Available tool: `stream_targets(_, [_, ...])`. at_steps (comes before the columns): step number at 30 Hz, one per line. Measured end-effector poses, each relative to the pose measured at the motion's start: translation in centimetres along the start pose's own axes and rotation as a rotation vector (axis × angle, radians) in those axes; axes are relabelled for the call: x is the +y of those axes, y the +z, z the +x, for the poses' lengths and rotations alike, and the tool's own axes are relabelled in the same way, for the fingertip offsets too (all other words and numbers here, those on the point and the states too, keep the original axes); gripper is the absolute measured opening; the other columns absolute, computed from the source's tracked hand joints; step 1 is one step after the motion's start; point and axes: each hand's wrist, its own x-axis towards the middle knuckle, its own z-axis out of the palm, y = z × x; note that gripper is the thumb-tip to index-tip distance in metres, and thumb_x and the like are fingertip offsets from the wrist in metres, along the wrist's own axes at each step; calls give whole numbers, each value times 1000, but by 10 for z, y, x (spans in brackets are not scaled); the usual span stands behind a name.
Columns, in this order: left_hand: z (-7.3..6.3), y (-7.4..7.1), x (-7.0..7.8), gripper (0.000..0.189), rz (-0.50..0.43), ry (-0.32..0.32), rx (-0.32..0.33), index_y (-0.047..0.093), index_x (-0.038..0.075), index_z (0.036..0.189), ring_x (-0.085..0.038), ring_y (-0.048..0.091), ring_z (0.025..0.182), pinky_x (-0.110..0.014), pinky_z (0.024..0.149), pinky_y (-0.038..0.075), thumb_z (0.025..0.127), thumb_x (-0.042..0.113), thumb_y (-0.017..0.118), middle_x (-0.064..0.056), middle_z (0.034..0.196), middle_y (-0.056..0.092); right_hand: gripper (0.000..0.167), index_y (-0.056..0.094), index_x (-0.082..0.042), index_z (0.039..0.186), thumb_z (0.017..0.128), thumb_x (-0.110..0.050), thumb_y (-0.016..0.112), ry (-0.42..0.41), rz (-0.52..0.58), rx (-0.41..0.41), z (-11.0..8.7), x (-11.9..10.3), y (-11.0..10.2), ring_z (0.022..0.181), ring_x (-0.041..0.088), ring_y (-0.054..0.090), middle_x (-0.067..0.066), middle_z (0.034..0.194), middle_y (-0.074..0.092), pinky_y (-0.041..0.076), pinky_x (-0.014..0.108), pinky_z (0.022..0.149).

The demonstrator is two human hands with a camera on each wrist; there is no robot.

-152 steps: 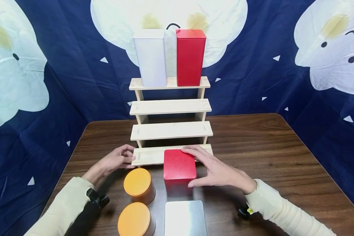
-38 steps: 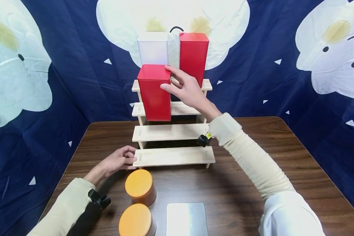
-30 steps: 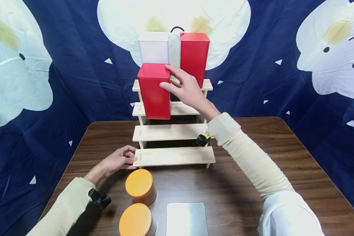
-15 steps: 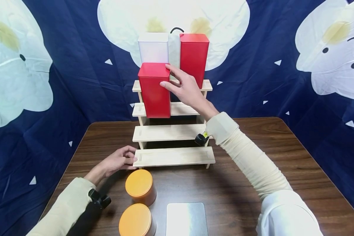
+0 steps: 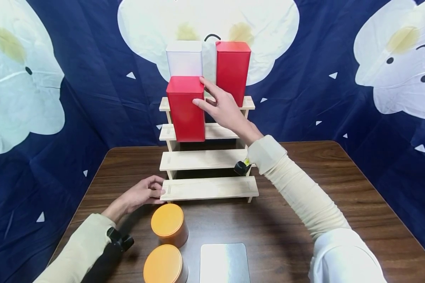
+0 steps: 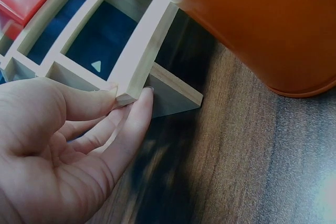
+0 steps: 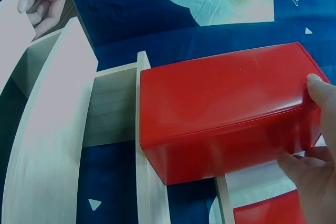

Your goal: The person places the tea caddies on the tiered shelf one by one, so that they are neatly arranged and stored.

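Note:
My right hand (image 5: 223,106) grips a tall red tin (image 5: 186,114) near its lid, thumb on the front and fingers at the right side. In the right wrist view the base of the tin (image 7: 226,98) is right at the second-highest step of the wooden tiered shelf (image 5: 209,188), at its left part. With thumb and fingertips, my left hand (image 5: 138,196) pinches the left end of the lowest step; the left wrist view shows the thumb above the board (image 6: 144,51) and a finger below. Behind the held tin, a white tin (image 5: 184,59) and another red tin (image 5: 232,72) stand on the top step.
Two orange round tins (image 5: 167,219) stand in front of the shelf at the left, one close to my left hand. A silver flat-topped tin (image 5: 224,263) is at the front middle of the dark wooden table (image 5: 304,188). A blue cloud-patterned cloth (image 5: 92,98) hangs behind.
The red tin has gone from the table in front of the shelf up to the second-highest step in my right hand. Over the last second it has barely shifted. My left hand stays put.

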Motion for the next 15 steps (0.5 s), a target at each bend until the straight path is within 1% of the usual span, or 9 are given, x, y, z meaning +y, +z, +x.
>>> stream_targets(3, [1,0,0,42,4,-1,-4,36,-4,131,-18,61,84,-35,79,60,94,-1,54,-13,100,54,79,21,-22,153,89,-36,65,6,-42,-27,5,14,-2,139,15,34,-5,155,29,43,31,107])
stream_targets(7, [0,0,1,41,10,3,-5,36,-4,131,-18,61,84,-35,80,59,94,0,54,-13,100,54,82,17,-24,154,89,-44,63,-12,-124,-37,2,18,-7,139,16,34,-9,156,24,41,29,109])
stream_targets(11, [-1,1,2,42,6,8,-12,36,-5,132,-18,61,84,-36,81,59,94,0,54,-13,100,54,80,17,-27,153,89,-45,61,-40,-177,-41,-5,18,-11,137,14,36,-8,156,24,43,31,107])
stream_targets(12, [-1,1,2,43,7,10,-16,35,-5,132,-18,61,84,-36,81,59,94,1,55,-13,100,54,79,17,-28,153,90,-45,61,-44,-182,-43,-8,18,-12,137,12,35,-9,156,23,43,31,107])
stream_targets(15, [-1,1,1,43,0,9,-15,35,-5,132,-18,61,84,-36,80,59,94,0,55,-13,100,54,77,19,-25,153,91,-44,60,-66,-170,-42,-16,19,-15,137,10,33,-8,155,24,42,33,108])
